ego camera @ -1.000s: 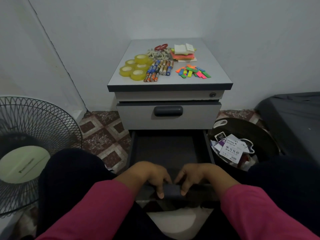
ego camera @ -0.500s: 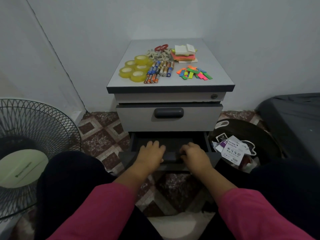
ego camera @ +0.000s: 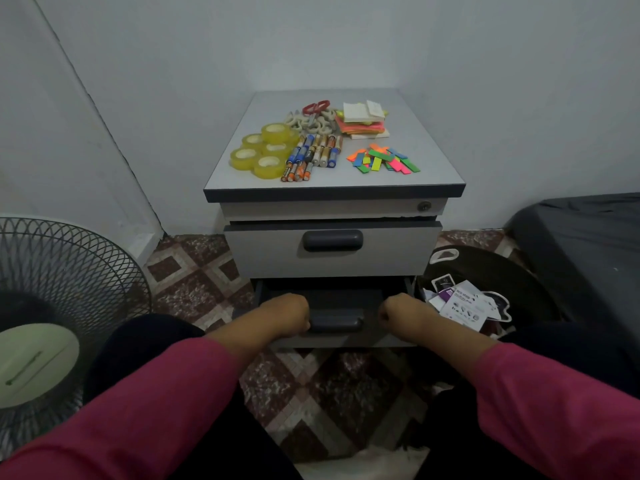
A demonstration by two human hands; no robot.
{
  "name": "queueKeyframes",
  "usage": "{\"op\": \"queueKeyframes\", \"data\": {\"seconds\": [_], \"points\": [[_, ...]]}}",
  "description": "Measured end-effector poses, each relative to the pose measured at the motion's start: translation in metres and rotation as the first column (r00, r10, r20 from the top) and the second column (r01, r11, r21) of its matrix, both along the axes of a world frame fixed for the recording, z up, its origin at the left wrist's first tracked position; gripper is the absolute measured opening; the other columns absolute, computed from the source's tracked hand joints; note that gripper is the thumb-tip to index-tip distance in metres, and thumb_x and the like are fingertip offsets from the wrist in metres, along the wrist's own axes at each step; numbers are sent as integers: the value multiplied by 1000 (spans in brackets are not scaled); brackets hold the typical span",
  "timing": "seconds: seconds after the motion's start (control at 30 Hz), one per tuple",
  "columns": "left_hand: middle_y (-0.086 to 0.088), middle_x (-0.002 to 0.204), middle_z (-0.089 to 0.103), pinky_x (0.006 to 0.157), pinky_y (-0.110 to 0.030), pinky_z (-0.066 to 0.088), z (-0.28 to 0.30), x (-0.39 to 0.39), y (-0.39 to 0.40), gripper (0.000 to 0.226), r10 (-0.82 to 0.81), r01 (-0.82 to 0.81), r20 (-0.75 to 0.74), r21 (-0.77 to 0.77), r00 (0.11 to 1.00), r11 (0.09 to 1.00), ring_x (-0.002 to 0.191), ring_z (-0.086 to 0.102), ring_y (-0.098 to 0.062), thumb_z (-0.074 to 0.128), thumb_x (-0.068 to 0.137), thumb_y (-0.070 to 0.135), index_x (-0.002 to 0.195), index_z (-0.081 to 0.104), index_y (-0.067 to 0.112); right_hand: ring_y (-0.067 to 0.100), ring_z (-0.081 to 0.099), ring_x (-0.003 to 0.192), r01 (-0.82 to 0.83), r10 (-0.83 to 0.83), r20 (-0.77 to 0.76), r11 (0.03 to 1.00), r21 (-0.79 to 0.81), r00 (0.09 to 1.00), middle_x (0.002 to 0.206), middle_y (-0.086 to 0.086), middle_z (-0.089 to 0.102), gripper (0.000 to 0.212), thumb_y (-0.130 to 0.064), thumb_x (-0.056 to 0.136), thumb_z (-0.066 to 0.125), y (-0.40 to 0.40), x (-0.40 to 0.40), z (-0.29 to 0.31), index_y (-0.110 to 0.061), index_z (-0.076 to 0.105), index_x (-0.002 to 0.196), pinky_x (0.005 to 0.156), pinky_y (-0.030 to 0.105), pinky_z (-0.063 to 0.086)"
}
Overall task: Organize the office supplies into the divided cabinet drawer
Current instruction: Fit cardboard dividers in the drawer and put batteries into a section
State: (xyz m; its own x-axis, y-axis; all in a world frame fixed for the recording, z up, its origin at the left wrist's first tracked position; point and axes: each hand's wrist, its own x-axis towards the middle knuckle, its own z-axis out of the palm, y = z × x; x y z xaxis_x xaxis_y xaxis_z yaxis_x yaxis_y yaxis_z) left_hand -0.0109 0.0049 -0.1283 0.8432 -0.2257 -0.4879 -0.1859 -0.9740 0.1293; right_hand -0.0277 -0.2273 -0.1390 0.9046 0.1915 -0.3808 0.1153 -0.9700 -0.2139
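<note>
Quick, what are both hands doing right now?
Left hand: fingers curled against the front of the dark grey bottom drawer; whether it grips anything cannot be told.
Right hand: the same.

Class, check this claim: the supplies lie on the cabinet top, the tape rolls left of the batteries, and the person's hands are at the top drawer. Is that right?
Not quite. The head view shows both hands, left and right, at the bottom drawer, not the top one. The rest stands: the supplies lie on the cabinet top, with the tape rolls left of the batteries.
</note>
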Motion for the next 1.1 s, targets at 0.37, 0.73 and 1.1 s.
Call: {"op": "queueKeyframes", "data": {"seconds": [0.37, 0.73, 1.1], "points": [[-16, 105, 66, 81, -32, 45, -13, 26, 6, 29, 148, -125, 84, -233, 985, 964, 99, 61, -30, 46, 98, 18, 102, 68, 0, 28, 61, 106, 47, -48, 146, 999, 14, 988, 117, 12, 62, 30, -15, 95, 44, -2, 21, -27, -13, 63, 118, 86, 35, 49], [-2, 107, 70, 82, -26, 50, 21, 31, -11, 20, 359, -577, -535, -816, 765, 14, 101, 63, -15, 55, 94, 8, 112, 63, 12, 27, 50, 124, 76, -88, 164, 994, 76, 983, 145, 11, 38, 43, -8, 95, 45, 6, 32, -40, -11, 48, 138, 102, 35, 42], [-3, 117, 68, 98, -32, 44, 31, 19, -19, 40, 95, -667, -743, -643, 663, -375, 120, 54, -18, 42, 88, -13, 118, 61, 7, 29, 54, 113, 80, -102, 146, 986, 149, 984, 131, 14, 45, 38, -9, 91, 51, 11, 33, -48, -3, 51, 129, 97, 34, 44]]}}
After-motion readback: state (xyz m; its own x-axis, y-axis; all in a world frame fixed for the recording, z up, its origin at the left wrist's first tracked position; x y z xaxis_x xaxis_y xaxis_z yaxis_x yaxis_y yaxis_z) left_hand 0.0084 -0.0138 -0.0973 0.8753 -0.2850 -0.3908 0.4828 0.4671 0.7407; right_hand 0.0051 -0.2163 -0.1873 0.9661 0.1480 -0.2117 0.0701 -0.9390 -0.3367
